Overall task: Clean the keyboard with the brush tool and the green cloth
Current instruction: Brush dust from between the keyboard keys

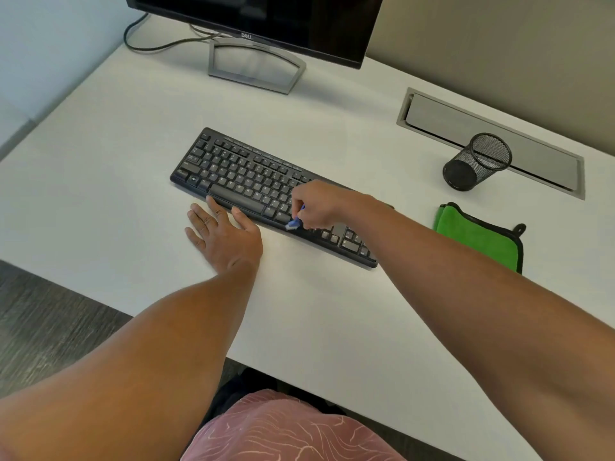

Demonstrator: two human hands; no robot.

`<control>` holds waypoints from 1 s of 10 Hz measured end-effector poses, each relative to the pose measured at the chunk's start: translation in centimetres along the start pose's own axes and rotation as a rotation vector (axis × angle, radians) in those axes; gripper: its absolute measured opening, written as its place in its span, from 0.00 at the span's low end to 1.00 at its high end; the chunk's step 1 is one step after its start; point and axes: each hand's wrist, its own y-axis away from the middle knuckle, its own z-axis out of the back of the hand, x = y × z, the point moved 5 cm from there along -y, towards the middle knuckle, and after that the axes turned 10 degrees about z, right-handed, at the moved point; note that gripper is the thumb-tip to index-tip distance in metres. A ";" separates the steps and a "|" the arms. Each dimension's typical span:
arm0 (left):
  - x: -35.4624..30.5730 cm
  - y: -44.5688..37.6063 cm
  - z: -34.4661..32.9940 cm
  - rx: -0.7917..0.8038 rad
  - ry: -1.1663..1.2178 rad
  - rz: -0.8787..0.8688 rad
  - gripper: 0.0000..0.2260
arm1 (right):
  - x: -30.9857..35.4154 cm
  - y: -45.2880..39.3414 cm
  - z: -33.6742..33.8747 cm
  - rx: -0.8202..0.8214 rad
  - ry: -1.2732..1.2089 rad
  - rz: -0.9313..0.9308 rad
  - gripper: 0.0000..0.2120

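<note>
On bench: black keyboard [266, 191], centre. My right hand [316, 204] pinches the blue brush tool [294, 222], bristles on the lower key row. Left hand [223, 231] flat, fingers against the keyboard's front edge. Green cloth [479, 237] lies unused, right; I judge brushing underway, wiping pending.

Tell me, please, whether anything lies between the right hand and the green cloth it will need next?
Nothing visible does. The right hand holds the brush on the keyboard; the green cloth lies beyond the keyboard's end, with bare desk between them.
</note>
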 end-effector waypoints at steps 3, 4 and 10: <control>0.0 0.0 0.0 0.002 -0.002 -0.006 0.28 | -1.9 0.8 0.9 0.097 -0.014 -0.091 0.09; 0.0 0.1 0.0 0.001 -0.003 -0.005 0.28 | -2.1 1.0 1.1 0.021 -0.061 -0.091 0.10; 0.0 0.0 -0.1 0.004 -0.013 -0.003 0.29 | -5.6 3.7 0.0 0.154 -0.055 -0.318 0.09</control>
